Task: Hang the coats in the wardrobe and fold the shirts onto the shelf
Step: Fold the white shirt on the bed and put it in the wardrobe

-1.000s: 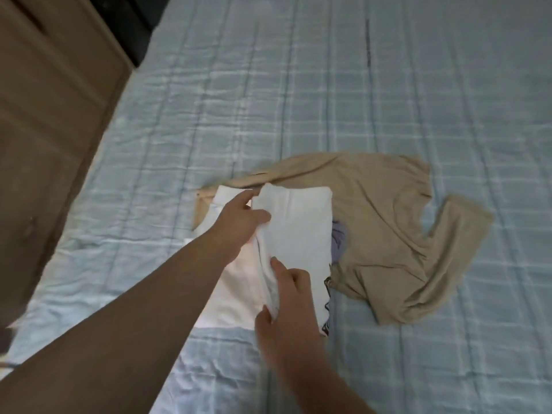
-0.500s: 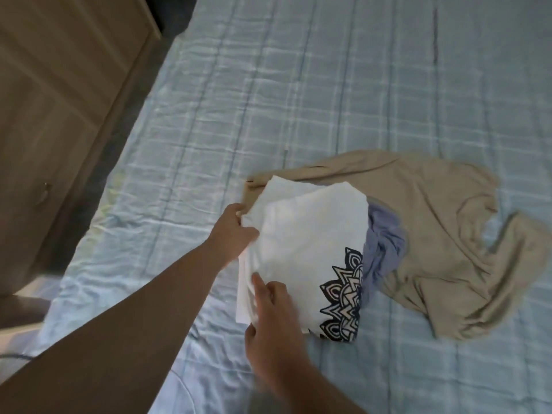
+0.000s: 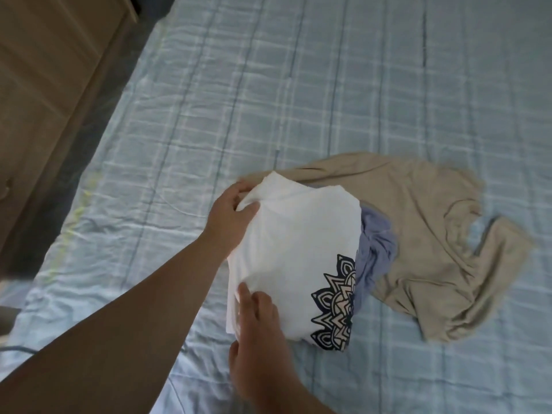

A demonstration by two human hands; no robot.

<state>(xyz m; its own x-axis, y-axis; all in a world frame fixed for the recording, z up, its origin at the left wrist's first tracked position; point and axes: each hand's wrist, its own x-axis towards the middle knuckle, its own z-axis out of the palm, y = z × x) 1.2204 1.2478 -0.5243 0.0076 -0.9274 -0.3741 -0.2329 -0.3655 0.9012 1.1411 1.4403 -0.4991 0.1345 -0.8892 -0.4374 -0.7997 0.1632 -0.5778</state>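
Since a second ago the white shirt (image 3: 301, 243) is folded over so its dark mandala print shows, uncovering a purple garment (image 3: 375, 252) at centre right.

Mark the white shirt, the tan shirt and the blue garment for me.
white shirt (image 3: 301, 234), head view, plain middle of the folded front.
tan shirt (image 3: 418, 216), head view, middle of its spread body.
blue garment (image 3: 375, 252), head view, bunched part showing between the other two.

A blue checked bedspread (image 3: 298, 85) lies beside a wooden cabinet (image 3: 44, 85).
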